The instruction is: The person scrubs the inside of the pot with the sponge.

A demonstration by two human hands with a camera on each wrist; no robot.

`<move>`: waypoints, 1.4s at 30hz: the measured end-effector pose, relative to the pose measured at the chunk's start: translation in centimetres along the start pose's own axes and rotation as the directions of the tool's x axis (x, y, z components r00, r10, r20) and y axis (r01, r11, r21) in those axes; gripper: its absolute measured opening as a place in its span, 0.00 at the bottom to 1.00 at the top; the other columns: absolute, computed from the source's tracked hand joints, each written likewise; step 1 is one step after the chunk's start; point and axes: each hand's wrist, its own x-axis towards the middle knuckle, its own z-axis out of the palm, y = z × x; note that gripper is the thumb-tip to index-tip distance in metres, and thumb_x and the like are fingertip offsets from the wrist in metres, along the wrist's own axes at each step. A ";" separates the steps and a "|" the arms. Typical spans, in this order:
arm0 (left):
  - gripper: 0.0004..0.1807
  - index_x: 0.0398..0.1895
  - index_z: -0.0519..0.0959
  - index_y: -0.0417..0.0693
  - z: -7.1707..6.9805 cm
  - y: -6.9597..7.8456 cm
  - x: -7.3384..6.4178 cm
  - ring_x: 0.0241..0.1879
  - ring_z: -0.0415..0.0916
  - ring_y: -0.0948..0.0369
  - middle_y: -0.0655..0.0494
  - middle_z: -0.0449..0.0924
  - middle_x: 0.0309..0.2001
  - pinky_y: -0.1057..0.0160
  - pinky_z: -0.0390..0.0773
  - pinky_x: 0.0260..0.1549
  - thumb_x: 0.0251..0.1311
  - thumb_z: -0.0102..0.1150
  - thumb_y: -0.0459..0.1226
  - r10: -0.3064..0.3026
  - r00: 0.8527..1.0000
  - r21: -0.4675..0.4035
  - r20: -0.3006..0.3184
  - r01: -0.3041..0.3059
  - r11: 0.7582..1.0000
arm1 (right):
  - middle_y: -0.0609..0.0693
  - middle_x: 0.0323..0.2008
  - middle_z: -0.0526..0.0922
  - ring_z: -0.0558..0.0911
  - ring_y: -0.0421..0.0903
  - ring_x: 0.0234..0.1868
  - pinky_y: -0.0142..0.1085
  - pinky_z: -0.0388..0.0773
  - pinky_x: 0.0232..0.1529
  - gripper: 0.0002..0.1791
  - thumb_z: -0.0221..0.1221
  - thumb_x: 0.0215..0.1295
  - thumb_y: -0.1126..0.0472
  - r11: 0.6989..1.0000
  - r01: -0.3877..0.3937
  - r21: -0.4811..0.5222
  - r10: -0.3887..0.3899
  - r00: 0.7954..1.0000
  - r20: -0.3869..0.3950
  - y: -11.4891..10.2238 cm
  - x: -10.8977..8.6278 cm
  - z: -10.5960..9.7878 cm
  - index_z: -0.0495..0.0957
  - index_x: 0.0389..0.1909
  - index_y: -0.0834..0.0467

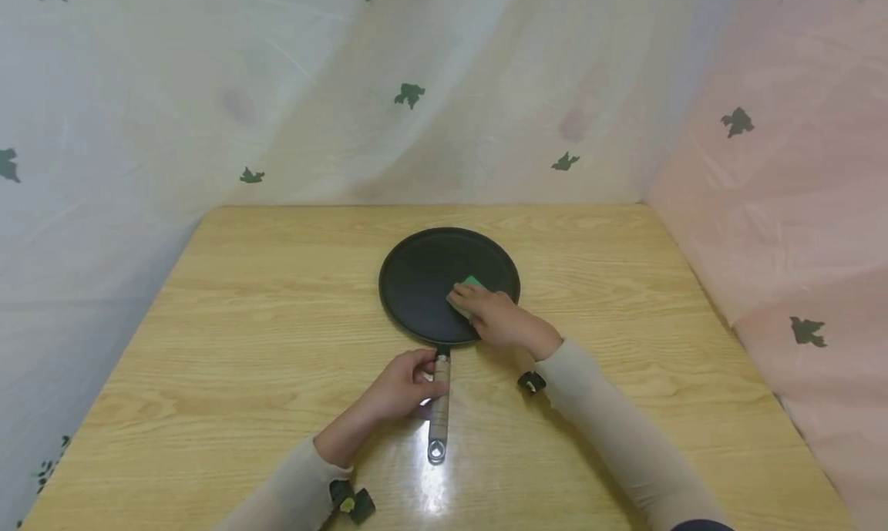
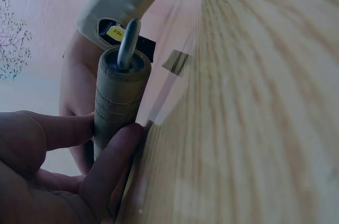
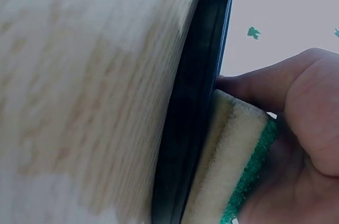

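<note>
A round black flat pan [image 1: 416, 280] lies on the wooden table, its wrapped handle [image 1: 440, 415] pointing toward me. My left hand [image 1: 398, 384] pinches that handle near the pan, thumb on one side and fingers on the other. The left wrist view shows the handle's end with a metal hanging loop [image 2: 128, 44]. Over the right part of the pan, my right hand [image 1: 505, 320] holds a sponge [image 3: 228, 155] with a pale body and a green scouring layer. The sponge's pale side rests against the pan, and the green side faces the palm.
The wooden table [image 1: 264, 300] extends around the pan on all sides. Cloth curtains [image 1: 444, 146] with dark green leaf and bird prints hang behind it and at both sides. Each wrist carries a small dark strapped device [image 1: 532, 382].
</note>
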 end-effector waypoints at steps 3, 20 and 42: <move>0.30 0.68 0.68 0.21 0.0 0.1 -0.1 0.34 0.77 0.62 0.42 0.75 0.50 0.57 0.90 0.29 0.66 0.65 0.25 0.003 1.000 -0.004 0.005 -0.003 1.000 | 0.65 0.79 0.59 0.58 0.65 0.79 0.71 0.59 0.74 0.30 0.54 0.76 0.72 0.999 0.029 0.025 -0.029 1.000 0.007 0.1 0.2 0.1 0.65 0.77 0.66; 0.30 0.68 0.67 0.19 0.1 0.0 -0.1 0.35 0.77 0.61 0.41 0.74 0.50 0.55 0.91 0.31 0.65 0.65 0.25 0.013 1.000 -0.015 -0.004 -0.013 1.000 | 0.63 0.79 0.61 0.55 0.60 0.81 0.54 0.53 0.81 0.32 0.55 0.72 0.77 0.975 0.198 0.099 -0.201 0.979 0.019 -0.4 4.5 0.8 0.67 0.76 0.65; 0.31 0.69 0.65 0.19 -0.1 -0.2 0.0 0.34 0.77 0.62 0.41 0.74 0.50 0.56 0.90 0.29 0.66 0.64 0.24 0.015 1.000 -0.033 0.021 -0.014 0.999 | 0.49 0.81 0.58 0.50 0.49 0.83 0.40 0.49 0.82 0.34 0.60 0.72 0.75 0.982 0.103 0.158 -0.128 0.980 0.153 -1.0 11.6 -0.5 0.69 0.77 0.55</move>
